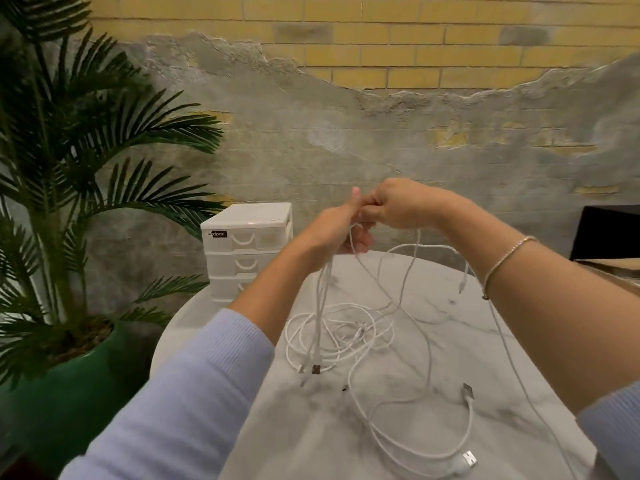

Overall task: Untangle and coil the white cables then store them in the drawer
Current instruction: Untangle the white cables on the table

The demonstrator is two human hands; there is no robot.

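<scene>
Several white cables [341, 336] lie tangled on the round marble table [415, 403], with USB plugs near the front right. Both my hands are raised above the table's far side. My left hand [337, 226] grips a bunch of cable strands that hang down to the tangle. My right hand [394, 206] is right beside it, touching it, and pinches a cable whose loops trail off to the right. A white drawer unit [247, 251] stands at the table's far left edge, behind my left forearm; its drawers look closed.
A palm plant in a green pot [69, 372] stands on the floor left of the table. A black box [609, 232] and a brown cardboard surface sit at the far right. A brick and plaster wall rises behind.
</scene>
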